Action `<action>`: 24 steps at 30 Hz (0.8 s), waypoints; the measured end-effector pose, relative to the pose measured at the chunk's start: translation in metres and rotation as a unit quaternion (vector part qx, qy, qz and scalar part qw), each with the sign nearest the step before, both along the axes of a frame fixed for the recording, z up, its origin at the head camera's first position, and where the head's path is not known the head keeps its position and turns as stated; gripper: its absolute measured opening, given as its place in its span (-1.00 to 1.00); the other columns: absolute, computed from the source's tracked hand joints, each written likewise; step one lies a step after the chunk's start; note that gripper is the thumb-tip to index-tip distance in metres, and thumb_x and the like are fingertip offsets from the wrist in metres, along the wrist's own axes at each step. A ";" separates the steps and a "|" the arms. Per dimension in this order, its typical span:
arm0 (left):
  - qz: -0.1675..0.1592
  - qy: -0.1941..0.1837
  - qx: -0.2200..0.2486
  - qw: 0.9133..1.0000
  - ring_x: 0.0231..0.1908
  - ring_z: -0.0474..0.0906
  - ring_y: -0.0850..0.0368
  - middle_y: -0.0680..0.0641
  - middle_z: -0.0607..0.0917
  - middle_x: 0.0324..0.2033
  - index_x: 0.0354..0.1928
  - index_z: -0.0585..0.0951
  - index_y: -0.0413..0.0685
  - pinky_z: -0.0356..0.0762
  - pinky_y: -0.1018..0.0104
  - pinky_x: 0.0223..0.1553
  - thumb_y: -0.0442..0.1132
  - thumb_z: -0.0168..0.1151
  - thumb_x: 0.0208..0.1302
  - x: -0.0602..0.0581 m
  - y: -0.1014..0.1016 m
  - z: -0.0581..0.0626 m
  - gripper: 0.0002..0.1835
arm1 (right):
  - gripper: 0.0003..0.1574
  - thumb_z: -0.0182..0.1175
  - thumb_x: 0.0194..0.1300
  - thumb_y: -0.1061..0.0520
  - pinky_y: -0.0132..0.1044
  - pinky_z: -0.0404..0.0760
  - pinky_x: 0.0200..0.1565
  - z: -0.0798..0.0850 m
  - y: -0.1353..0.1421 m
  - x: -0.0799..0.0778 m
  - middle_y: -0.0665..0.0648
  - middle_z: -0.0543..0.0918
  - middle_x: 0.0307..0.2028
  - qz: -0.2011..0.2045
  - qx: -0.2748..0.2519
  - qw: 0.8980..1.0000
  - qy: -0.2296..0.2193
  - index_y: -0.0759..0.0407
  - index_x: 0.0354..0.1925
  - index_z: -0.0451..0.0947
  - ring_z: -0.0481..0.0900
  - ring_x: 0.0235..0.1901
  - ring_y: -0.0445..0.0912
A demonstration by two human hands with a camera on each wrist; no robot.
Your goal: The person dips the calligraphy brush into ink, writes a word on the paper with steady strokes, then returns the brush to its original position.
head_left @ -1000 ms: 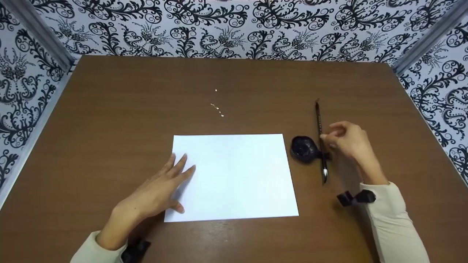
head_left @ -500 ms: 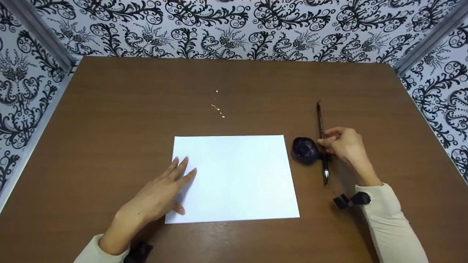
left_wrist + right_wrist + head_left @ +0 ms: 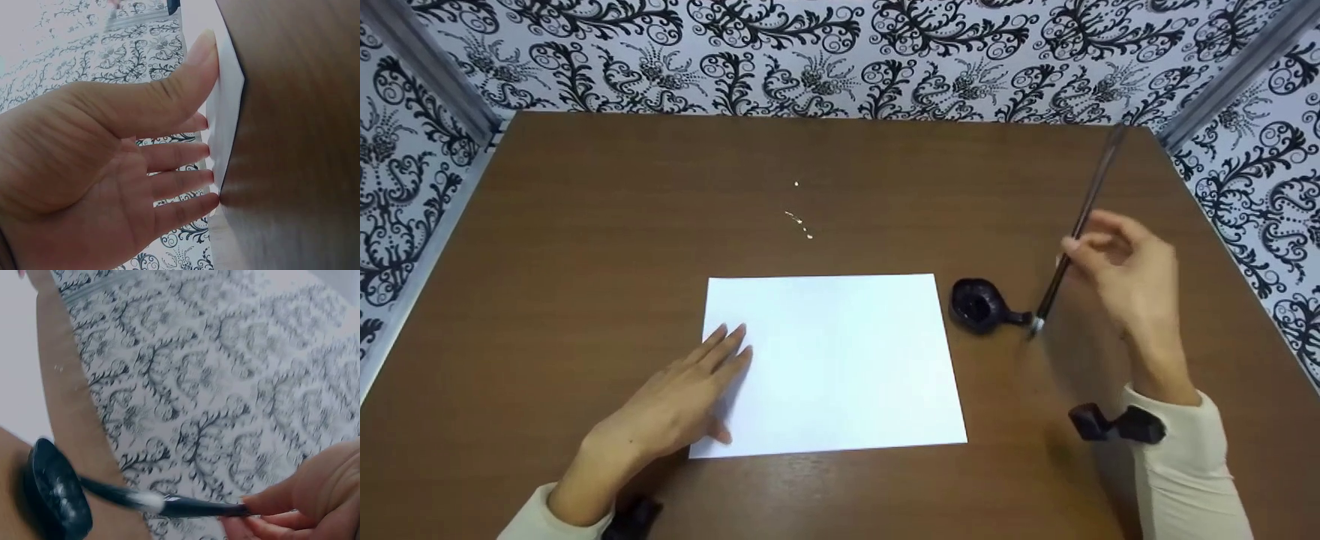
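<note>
In the head view, the left hand (image 3: 664,412), fingers spread, rests on the left edge of a plain white rectangular sheet of paper (image 3: 836,367), which stretches out to the right of those fingertips; the right hand (image 3: 1136,281) pinches a slim, dark, round-handled paintbrush (image 3: 1054,283) with a silvery ferrule, tilted so that its bristle end hangs below the fingers. Left of the pinch sits a small black ladle-shaped dish (image 3: 977,306) on the brown wooden table (image 3: 585,225) (a few white flecks (image 3: 799,223) lie beyond the left fingertips). I judge the setting-up done, with brush gripped and sheet steadied, and the brushwork not begun, since no mark shows on the paper. The bristles blur beside the dish's handle; whether they touch it I cannot tell. In the left wrist view, thumb and fingertips meet the paper's edge, most of the sheet hidden or cut off. In the right wrist view, thumb and fingers close narrowly on the brush; its tip is unclear near the dish, whose glossy hollow may or may not hold liquid.
</note>
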State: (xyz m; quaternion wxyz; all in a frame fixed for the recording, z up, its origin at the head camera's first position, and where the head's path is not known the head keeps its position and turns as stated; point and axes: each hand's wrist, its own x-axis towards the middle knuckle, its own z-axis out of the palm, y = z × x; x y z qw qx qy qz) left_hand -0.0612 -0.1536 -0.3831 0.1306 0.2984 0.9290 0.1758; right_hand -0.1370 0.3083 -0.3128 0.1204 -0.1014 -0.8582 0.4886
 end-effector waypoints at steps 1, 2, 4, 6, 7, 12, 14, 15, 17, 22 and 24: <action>-0.001 -0.002 0.000 1.000 0.42 -0.11 -0.23 -0.25 0.02 0.45 0.39 0.22 -0.31 0.20 -0.32 0.16 -0.10 0.53 -0.19 0.000 -0.001 0.000 0.07 | -0.33 0.34 0.17 0.21 -0.45 0.62 -0.32 0.001 -0.005 0.001 -0.10 0.64 -0.36 -0.014 -0.015 0.999 0.028 0.34 0.22 0.40 0.64 -0.40 -0.29; -0.001 -0.005 0.000 1.000 0.42 -0.13 -0.23 -0.25 0.00 0.45 0.39 0.21 -0.31 0.19 -0.30 0.18 -0.08 0.54 -0.22 0.001 -0.001 0.000 0.10 | -0.35 0.34 0.15 0.26 -0.42 0.63 -0.32 0.001 -0.010 0.002 -0.04 0.64 -0.35 -0.022 -0.037 0.998 0.055 0.34 0.21 0.41 0.66 -0.39 -0.25; -0.002 -0.010 -0.002 1.000 0.42 -0.16 -0.23 -0.25 -0.02 0.45 0.41 0.18 -0.30 0.16 -0.27 0.21 -0.05 0.54 -0.27 0.001 -0.001 0.000 0.15 | -0.41 0.34 0.13 0.31 -0.38 0.64 -0.32 -0.003 -0.019 0.002 0.07 0.64 -0.33 -0.027 -0.049 0.993 0.104 0.34 0.14 0.45 0.67 -0.37 -0.21; -0.001 -0.007 -0.003 1.000 0.42 -0.16 -0.24 -0.25 -0.01 0.45 0.41 0.19 -0.29 0.16 -0.27 0.21 -0.04 0.54 -0.29 0.001 0.001 -0.001 0.16 | -0.49 0.35 0.11 0.32 -0.37 0.65 -0.32 -0.009 -0.026 0.001 0.12 0.64 -0.32 -0.024 -0.036 0.989 0.141 0.33 0.05 0.48 0.67 -0.36 -0.18; -0.001 -0.004 -0.003 1.000 0.42 -0.15 -0.24 -0.26 0.00 0.45 0.41 0.20 -0.28 0.18 -0.27 0.20 -0.04 0.55 -0.30 0.001 0.002 -0.002 0.16 | -0.54 0.35 0.11 0.32 -0.36 0.65 -0.33 -0.012 -0.029 0.001 0.14 0.64 -0.32 -0.017 -0.024 0.987 0.157 0.33 0.00 0.48 0.67 -0.36 -0.17; -0.001 0.004 -0.005 1.000 0.42 -0.12 -0.23 -0.23 0.05 0.44 0.41 0.24 -0.21 0.26 -0.32 0.12 -0.05 0.54 -0.28 -0.001 0.006 -0.003 0.12 | -0.62 0.33 0.13 0.35 -0.39 0.65 -0.35 -0.027 -0.036 -0.001 0.24 0.63 -0.32 0.025 0.016 0.976 0.214 0.38 -0.11 0.43 0.66 -0.36 -0.14; -0.005 0.017 -0.004 1.000 0.40 -0.06 -0.25 -0.24 0.09 0.43 0.39 0.27 -0.21 0.32 -0.32 0.07 -0.06 0.52 -0.27 0.000 0.006 -0.002 0.08 | -0.62 0.33 0.13 0.35 -0.44 0.63 -0.36 -0.031 -0.037 -0.002 0.23 0.63 -0.32 0.040 0.053 0.972 0.227 0.41 -0.10 0.42 0.65 -0.36 -0.18; -0.007 0.025 -0.004 1.000 0.39 -0.02 -0.25 -0.25 0.12 0.42 0.38 0.29 -0.22 0.35 -0.31 0.05 -0.06 0.51 -0.27 0.001 0.006 -0.002 0.06 | -0.61 0.33 0.13 0.34 -0.47 0.62 -0.36 -0.033 -0.038 -0.002 0.22 0.63 -0.32 0.044 0.071 0.969 0.231 0.42 -0.10 0.42 0.64 -0.35 -0.21; -0.012 0.041 -0.004 0.999 0.37 0.05 -0.27 -0.26 0.16 0.40 0.35 0.32 -0.24 0.41 -0.29 -0.01 -0.07 0.49 -0.24 0.003 0.006 0.000 0.01 | -0.60 0.34 0.14 0.32 -0.54 0.58 -0.36 -0.035 -0.038 -0.002 0.18 0.64 -0.31 0.046 0.109 0.965 0.235 0.41 -0.09 0.42 0.62 -0.34 -0.27; -0.017 0.052 -0.012 0.998 0.35 0.10 -0.30 -0.29 0.18 0.38 0.33 0.34 -0.26 0.50 -0.24 -0.10 -0.10 0.48 -0.21 0.008 0.009 0.003 -0.04 | -0.60 0.35 0.14 0.29 -0.56 0.56 -0.32 -0.038 -0.040 -0.002 0.13 0.63 -0.31 0.054 0.135 0.960 0.239 0.37 -0.09 0.44 0.59 -0.32 -0.32; -0.021 0.047 -0.014 0.999 0.35 0.07 -0.31 -0.30 0.15 0.39 0.35 0.31 -0.27 0.51 -0.24 -0.11 -0.08 0.48 -0.22 0.010 0.009 0.003 0.00 | -0.61 0.36 0.14 0.28 -0.56 0.56 -0.32 -0.039 -0.040 -0.002 0.12 0.63 -0.32 0.055 0.138 0.959 0.241 0.37 -0.09 0.45 0.59 -0.32 -0.32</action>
